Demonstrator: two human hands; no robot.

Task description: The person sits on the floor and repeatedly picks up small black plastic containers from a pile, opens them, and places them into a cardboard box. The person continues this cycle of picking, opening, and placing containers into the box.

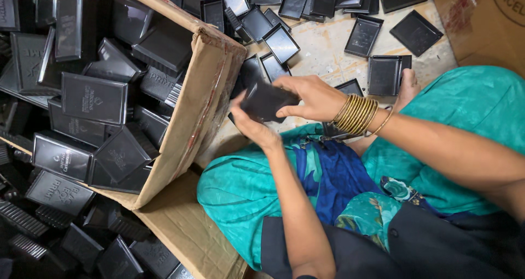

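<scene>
Lap: a person sits cross-legged on the floor in teal clothing (240,191), a dark apron (426,246) across the knees at 6 o'clock.
Left hand: the left hand (249,127) cups a small black box (266,100) from beneath, its fingers curled under the lower left end.
Right hand: the right hand (314,97), wrist stacked with gold bangles (356,115), presses down on the box from 3 o'clock, fingers closed over its top right edge.
Box: held above the lap near frame centre, touching both palms; its long axis runs from 8 o'clock to 2 o'clock, the broad dark face turned up toward the camera.
Nearer hand: both grip it, the left at the low end, the right at the high end.
Carton: a torn cardboard carton (202,87) lies just beside the hands at 9 o'clock, packed with finished black boxes (94,97) facing many ways.
Floor: at 12 o'clock, open black trays (280,43) lie scattered on pale floor (328,49), well apart from the grip.
Far corner: another carton (486,22) sits at 1 o'clock.
</scene>
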